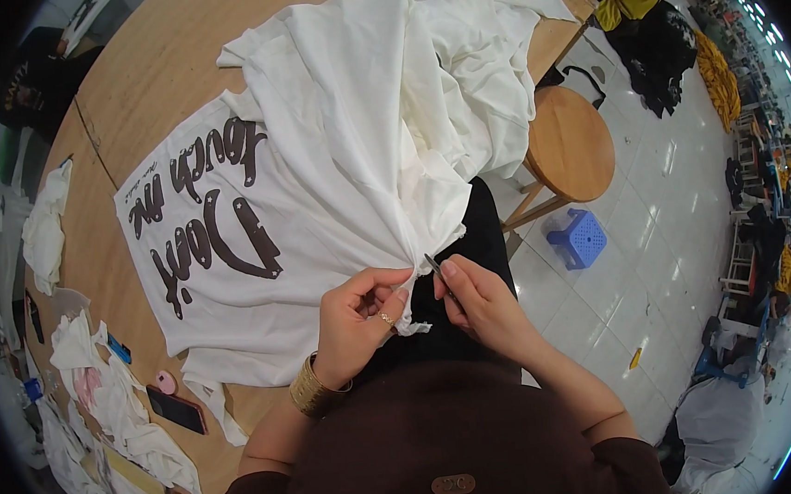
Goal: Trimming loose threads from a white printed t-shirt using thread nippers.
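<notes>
White cloth heap (342, 158): one, mostly on one tan wooden table (144, 62).
Dark slender tool (433, 268): one.
Left hand (351, 329): thumb and fingers pinch the heap's edge.
Right hand (486, 307): closed around the tool.

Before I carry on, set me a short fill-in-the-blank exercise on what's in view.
1. The left hand pinches fabric that is coloured ____.
2. The hand holding the small dark tool is the person's ____ one.
3. The low plastic stool is coloured ____.
4. The gold cuff bracelet circles the ____ wrist.

Missing words: white; right; blue; left.
</notes>
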Demonstrator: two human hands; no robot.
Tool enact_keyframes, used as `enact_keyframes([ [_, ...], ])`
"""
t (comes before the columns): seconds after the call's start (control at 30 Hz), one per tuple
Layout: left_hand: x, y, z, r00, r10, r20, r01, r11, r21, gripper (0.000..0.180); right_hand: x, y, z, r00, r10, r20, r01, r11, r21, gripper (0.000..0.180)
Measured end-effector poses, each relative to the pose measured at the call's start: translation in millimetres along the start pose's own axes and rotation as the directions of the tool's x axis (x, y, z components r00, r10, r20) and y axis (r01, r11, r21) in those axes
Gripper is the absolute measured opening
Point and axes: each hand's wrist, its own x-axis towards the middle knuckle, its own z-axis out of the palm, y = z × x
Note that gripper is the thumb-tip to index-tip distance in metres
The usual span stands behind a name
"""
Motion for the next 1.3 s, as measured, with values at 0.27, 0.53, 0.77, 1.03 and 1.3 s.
enact_keyframes([
  [0.27,1.3,-1.0,-0.1,0.999,-0.023,0.023,0.025,0.998,-0.06,0.021,-8.6,-0.8,2.1,0.994,0.067,0.087,-0.068,0.998,0.017,0.033],
  [0.53,1.9,-1.2,0.0,0.999,-0.024,0.022,0.025,0.998,-0.049,0.022,-6.2,2.2,2.8,0.996,0.038,0.08,-0.041,0.999,0.031,0.034],
  [0.77,3.1,0.7,-0.2,0.999,-0.012,0.034,0.013,0.999,-0.04,0.022,-4.9,3.4,6.1,0.999,0.026,0.025,-0.024,0.999,-0.048,0.031],
  [1.03,6.4,3.5,-2.5,0.997,-0.054,0.063,0.06,0.993,-0.097,0.022,-2.4,11.0,9.8,0.994,-0.045,-0.097,0.032,0.991,-0.129,0.03],
  [1.3,4.8,2.2,-2.2,0.997,-0.055,0.054,0.061,0.992,-0.113,0.022,-5.5,7.0,5.9,1.0,-0.009,-0.004,0.009,0.998,-0.065,0.032],
])
